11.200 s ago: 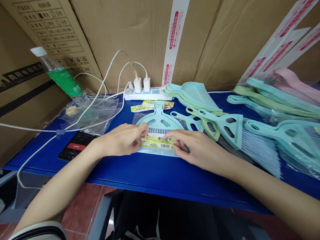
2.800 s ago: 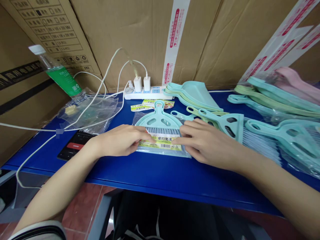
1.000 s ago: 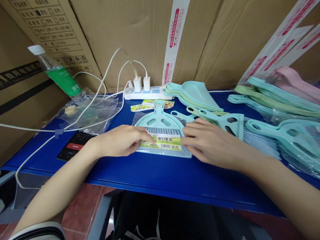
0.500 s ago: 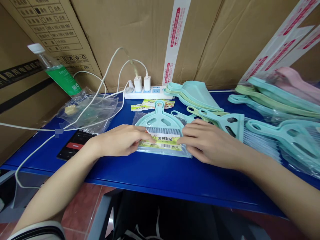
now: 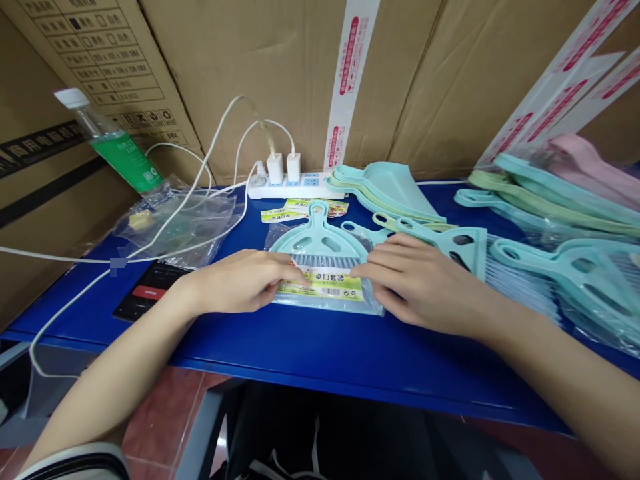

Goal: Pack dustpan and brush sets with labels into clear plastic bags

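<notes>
A teal dustpan and brush set (image 5: pixel 320 243) lies in a clear plastic bag on the blue table (image 5: pixel 300 347), its handle pointing away from me. A yellow and white label (image 5: pixel 327 283) lies across the lower part of the set. My left hand (image 5: pixel 245 280) rests at the label's left side with the index fingertip on it and the other fingers curled under. On the right, my right hand (image 5: pixel 415 280) touches the label's upper right part with its index finger. Its other fingers are bent but apart, and nothing is held in them.
Loose teal and green dustpans (image 5: pixel 390 190) and brushes (image 5: pixel 465 247) lie behind and right; bagged sets (image 5: pixel 590 273) are farther right. A power strip (image 5: pixel 315 183), plastic bags, a bottle (image 5: pixel 125 157), white cables and a phone (image 5: pixel 147 290) stand or lie at back and left. Cardboard boxes (image 5: pixel 280 60) line the back.
My right index finger has moved slightly left and up along the label, uncovering its lower right corner. My left hand has stayed nearly still.
</notes>
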`<state>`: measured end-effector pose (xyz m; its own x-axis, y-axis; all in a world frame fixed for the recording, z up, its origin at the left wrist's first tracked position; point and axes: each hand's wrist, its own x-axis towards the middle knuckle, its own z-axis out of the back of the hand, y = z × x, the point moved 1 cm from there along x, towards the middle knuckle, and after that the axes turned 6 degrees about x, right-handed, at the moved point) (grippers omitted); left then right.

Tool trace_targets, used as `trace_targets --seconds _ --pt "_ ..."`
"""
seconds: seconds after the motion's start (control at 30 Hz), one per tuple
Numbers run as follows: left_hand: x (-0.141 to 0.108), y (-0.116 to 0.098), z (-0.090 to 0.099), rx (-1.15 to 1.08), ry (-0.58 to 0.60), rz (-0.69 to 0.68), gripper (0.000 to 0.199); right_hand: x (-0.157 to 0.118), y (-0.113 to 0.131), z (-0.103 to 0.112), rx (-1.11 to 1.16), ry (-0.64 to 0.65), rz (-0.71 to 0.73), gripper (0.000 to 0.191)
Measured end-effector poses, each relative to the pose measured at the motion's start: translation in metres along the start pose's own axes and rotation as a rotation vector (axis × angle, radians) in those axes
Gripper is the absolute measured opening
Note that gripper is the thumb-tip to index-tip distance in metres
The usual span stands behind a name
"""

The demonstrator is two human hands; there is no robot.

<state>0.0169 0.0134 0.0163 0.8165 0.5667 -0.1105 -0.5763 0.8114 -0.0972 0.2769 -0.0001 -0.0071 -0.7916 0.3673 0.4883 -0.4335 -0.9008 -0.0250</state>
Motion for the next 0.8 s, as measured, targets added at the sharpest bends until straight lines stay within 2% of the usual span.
trace_targets --seconds 0.13,0.37,0.8 --pt "0.001 0.0 0.0 0.009 -0.011 -0.007 0.054 0.0 0.002 0.0 -0.015 -0.015 0.014 0.032" --pt "0.001 -0.001 0.0 -0.005 -0.016 -0.014 0.054 0.0 0.004 -0.006 0.007 0.097 0.034 0.032" --pt "0.001 -0.001 0.001 -0.012 -0.022 -0.014 0.054 0.003 0.013 -0.008 -0.039 0.04 0.089 0.031"
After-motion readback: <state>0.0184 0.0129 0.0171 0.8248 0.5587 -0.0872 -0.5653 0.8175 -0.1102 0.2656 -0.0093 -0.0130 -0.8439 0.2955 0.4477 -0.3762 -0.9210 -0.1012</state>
